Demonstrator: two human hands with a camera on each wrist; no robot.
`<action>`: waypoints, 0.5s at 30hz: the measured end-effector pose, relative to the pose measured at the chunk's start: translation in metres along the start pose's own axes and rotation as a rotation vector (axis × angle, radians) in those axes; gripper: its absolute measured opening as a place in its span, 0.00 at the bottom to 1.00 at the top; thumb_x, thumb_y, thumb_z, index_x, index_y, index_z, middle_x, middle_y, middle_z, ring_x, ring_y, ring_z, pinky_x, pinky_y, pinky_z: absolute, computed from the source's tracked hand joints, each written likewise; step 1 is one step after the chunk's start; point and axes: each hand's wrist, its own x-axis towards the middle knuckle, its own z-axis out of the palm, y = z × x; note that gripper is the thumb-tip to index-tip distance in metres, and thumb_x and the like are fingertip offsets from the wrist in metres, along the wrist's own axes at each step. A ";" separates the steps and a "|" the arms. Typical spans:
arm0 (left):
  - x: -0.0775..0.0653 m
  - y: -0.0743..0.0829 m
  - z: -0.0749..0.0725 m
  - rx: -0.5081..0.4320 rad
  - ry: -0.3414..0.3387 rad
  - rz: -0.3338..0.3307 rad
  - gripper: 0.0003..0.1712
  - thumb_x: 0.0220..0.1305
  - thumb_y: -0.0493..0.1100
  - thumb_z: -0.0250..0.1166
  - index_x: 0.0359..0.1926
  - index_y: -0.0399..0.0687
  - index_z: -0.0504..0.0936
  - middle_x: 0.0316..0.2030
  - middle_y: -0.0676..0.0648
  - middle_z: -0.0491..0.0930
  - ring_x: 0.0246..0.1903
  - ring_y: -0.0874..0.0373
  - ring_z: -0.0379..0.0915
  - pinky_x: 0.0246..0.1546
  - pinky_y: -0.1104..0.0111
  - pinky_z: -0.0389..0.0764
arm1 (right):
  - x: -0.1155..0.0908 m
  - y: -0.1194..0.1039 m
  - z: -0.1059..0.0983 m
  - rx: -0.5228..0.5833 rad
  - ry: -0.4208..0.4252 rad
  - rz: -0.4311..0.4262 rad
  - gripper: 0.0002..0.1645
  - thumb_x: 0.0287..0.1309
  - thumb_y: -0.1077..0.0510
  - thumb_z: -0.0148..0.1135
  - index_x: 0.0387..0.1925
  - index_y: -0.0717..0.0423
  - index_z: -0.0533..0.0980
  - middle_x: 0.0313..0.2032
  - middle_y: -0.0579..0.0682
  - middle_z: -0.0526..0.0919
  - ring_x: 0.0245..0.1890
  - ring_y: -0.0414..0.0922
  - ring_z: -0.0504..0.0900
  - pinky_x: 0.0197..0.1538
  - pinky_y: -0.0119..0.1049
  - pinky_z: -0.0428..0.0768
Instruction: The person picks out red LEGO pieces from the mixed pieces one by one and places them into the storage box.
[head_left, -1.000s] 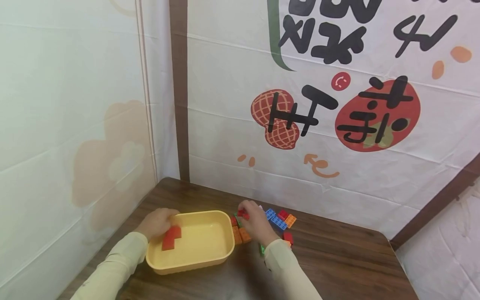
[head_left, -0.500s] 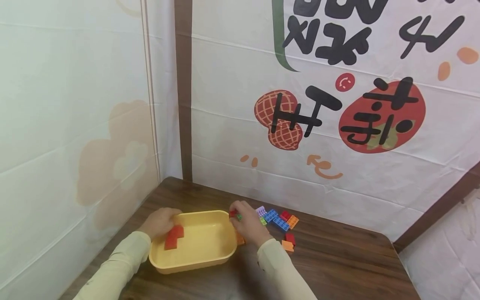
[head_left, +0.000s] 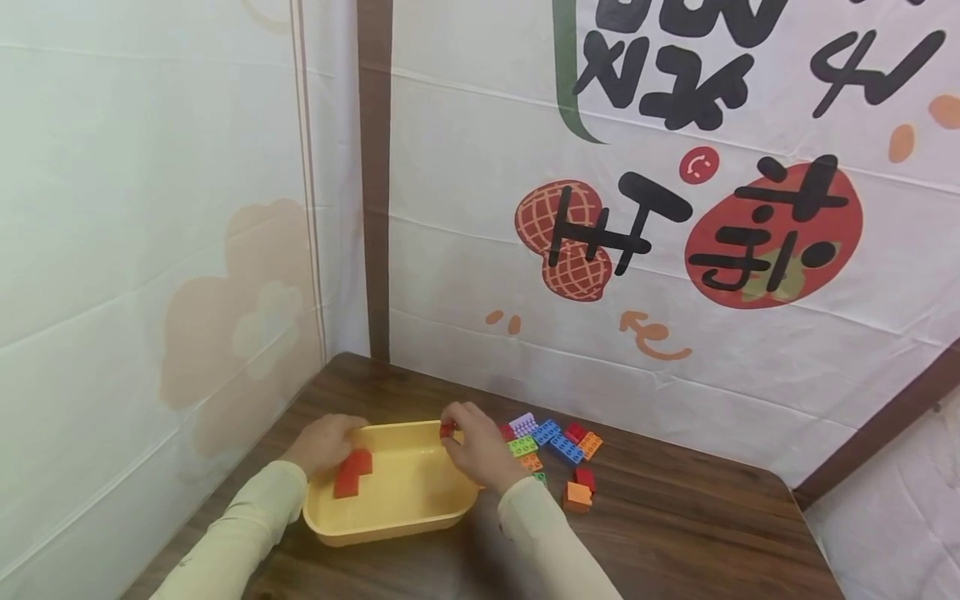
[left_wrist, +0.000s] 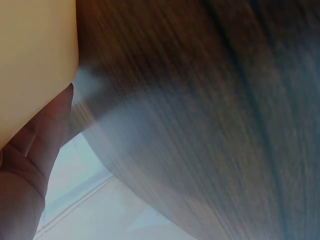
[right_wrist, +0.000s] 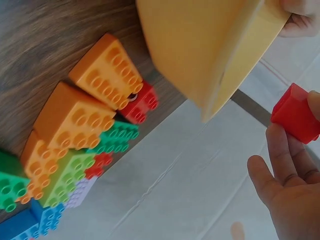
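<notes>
The red brick (right_wrist: 295, 112) is now held at the far right corner of the yellow tray (head_left: 390, 531), carried left from among the loose bricks (head_left: 522, 447); whether it is over the interior cannot be told. It is clamped between thumb and fingers of the right hand (head_left: 483, 450). The tray's left end is gripped by the left hand (head_left: 324, 443), fingers curled against the wall. Red pieces (head_left: 347, 482) are seen inside; transfer is judged partly done.
</notes>
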 end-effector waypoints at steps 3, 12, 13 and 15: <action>0.001 -0.002 0.001 0.005 0.003 0.006 0.21 0.56 0.33 0.62 0.53 0.39 0.84 0.49 0.37 0.83 0.53 0.36 0.77 0.57 0.42 0.74 | 0.002 -0.004 0.004 0.001 -0.006 -0.017 0.15 0.61 0.61 0.70 0.46 0.46 0.76 0.44 0.41 0.76 0.47 0.40 0.78 0.56 0.38 0.81; -0.001 -0.002 0.002 0.012 0.029 0.027 0.20 0.57 0.34 0.62 0.52 0.38 0.85 0.48 0.37 0.84 0.52 0.36 0.78 0.56 0.43 0.74 | 0.007 -0.012 0.013 -0.005 -0.024 -0.092 0.14 0.62 0.60 0.70 0.45 0.46 0.74 0.42 0.40 0.75 0.46 0.38 0.77 0.54 0.34 0.80; -0.001 -0.002 0.001 0.013 0.030 0.028 0.20 0.57 0.34 0.62 0.52 0.38 0.85 0.48 0.37 0.84 0.52 0.36 0.78 0.56 0.43 0.74 | 0.007 -0.013 0.014 -0.008 -0.026 -0.097 0.14 0.62 0.60 0.70 0.45 0.47 0.74 0.42 0.40 0.75 0.45 0.38 0.77 0.54 0.33 0.80; -0.001 -0.002 0.001 0.014 0.032 0.036 0.20 0.57 0.34 0.62 0.51 0.38 0.85 0.48 0.37 0.84 0.52 0.36 0.78 0.56 0.43 0.75 | 0.008 -0.015 0.016 -0.007 -0.029 -0.108 0.13 0.62 0.60 0.70 0.44 0.47 0.74 0.41 0.40 0.75 0.44 0.38 0.77 0.53 0.32 0.80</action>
